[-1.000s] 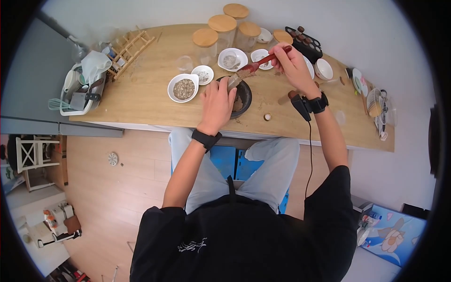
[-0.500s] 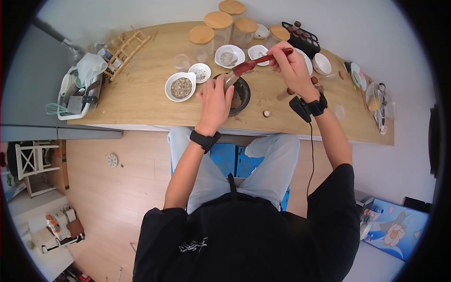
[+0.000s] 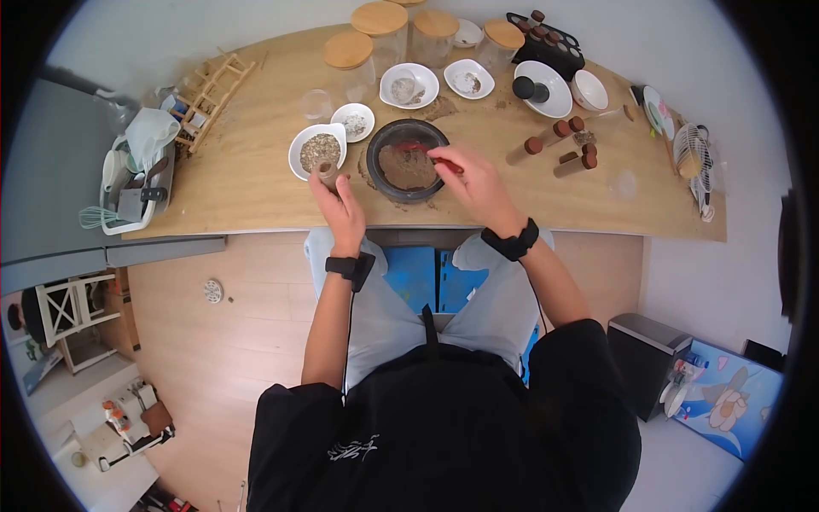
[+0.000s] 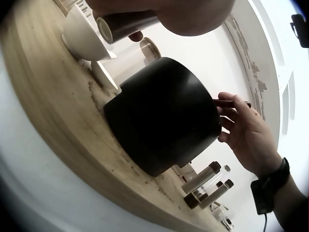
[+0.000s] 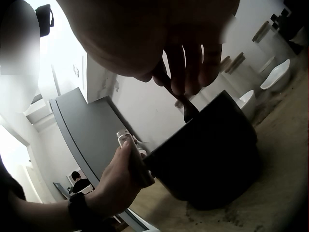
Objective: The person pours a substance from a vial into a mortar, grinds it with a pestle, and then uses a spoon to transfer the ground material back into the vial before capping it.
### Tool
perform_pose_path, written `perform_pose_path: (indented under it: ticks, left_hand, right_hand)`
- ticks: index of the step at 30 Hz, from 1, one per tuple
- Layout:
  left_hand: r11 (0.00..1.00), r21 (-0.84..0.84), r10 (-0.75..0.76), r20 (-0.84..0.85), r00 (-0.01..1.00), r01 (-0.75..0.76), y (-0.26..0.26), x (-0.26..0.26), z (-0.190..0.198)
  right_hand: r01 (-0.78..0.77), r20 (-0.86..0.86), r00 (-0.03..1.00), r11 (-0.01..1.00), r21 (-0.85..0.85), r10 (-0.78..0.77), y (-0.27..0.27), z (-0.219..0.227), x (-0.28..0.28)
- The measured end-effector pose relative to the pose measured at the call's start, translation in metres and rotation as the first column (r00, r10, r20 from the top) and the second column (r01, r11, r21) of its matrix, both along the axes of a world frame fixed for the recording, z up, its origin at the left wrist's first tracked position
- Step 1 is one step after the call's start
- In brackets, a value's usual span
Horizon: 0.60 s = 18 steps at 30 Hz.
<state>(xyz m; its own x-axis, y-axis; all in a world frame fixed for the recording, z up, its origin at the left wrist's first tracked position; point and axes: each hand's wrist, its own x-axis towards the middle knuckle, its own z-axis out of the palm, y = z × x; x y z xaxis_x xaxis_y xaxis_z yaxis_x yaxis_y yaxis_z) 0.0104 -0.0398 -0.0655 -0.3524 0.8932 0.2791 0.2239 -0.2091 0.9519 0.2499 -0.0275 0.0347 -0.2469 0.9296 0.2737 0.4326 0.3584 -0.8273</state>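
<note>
The right hand (image 3: 479,189) pinches the handle of a dark red spoon (image 3: 447,165), whose head lies in the brown powder (image 3: 408,169) inside a black bowl (image 3: 373,177). To the left of that bowl, the left hand (image 3: 341,218) grips a small glass tube, its mouth beside the rim of a white bowl of coarse grains (image 3: 320,152). In the right wrist view the tube (image 5: 135,162) stands nearly upright, tilted, filled with something dark, in the fingers of the left hand (image 5: 114,188). The left wrist view shows the black bowl (image 4: 164,116) from its side.
White dishes (image 3: 352,123) and wooden-lidded jars (image 3: 349,64) stand behind the black bowl. Several brown-capped tubes (image 3: 524,151) lie to the right, near a white plate (image 3: 554,92). A wooden rack (image 3: 213,101) and a utensil tray (image 3: 136,224) are at the left, utensils (image 3: 693,166) far right.
The left hand has moved left with the tube, away from above the black bowl. The right hand has come down and toward the body, bringing the spoon from the tube's mouth into the bowl.
</note>
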Motion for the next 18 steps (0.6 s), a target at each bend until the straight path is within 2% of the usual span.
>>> perform_pose_path:
  ticks: [1,3,5,7,8,10,12,13,14,18]
  left_hand:
    - [1.0,0.01,0.009,0.034,0.999,-0.01,0.002,-0.002,-0.011]
    - [1.0,0.01,0.023,0.065,0.998,-0.024,0.004,-0.005,-0.03]
    - [0.993,0.117,-0.017,-0.031,0.999,0.02,0.01,-0.006,-0.043]
    - [0.987,0.159,-0.012,-0.041,0.999,0.019,0.011,-0.004,-0.053]
    - [0.978,0.207,-0.009,-0.053,0.999,0.019,0.013,-0.002,-0.057]
    - [0.987,0.159,0.011,-0.039,0.999,-0.005,0.009,-0.002,-0.064]
    - [0.993,0.109,0.041,-0.022,0.999,-0.039,0.006,-0.003,-0.072]
    - [0.994,0.079,0.085,-0.101,0.991,-0.077,0.008,-0.004,-0.073]
    - [0.992,0.05,0.123,-0.183,0.975,-0.116,0.008,-0.007,-0.074]
    - [0.993,-0.007,0.114,-0.205,0.972,-0.118,0.007,-0.004,-0.067]
  right_hand:
    - [-0.044,0.061,0.997,0.99,0.135,0.036,-0.006,0.001,-0.004]
    - [-0.055,0.046,0.998,0.996,0.071,0.052,-0.015,0.002,-0.003]
    - [-0.074,0.037,0.997,0.997,0.017,0.073,-0.016,0.005,-0.002]
    - [0.045,-0.04,0.998,0.996,-0.072,-0.048,-0.015,0.006,-0.001]
    - [0.041,-0.041,0.998,0.997,-0.072,-0.044,-0.01,0.004,-0.003]
    - [0.137,-0.116,0.985,0.99,0.037,-0.131,-0.002,0.002,-0.013]
    - [0.103,-0.069,0.993,0.991,0.087,-0.097,0.002,0.004,-0.024]
    - [0.079,-0.025,0.997,0.987,0.14,-0.076,0.004,0.005,-0.029]
    - [0.066,-0.029,0.998,0.988,0.138,-0.063,0.003,0.004,-0.033]
    - [0.065,-0.027,0.998,0.991,0.12,-0.062,-0.001,0.002,-0.04]
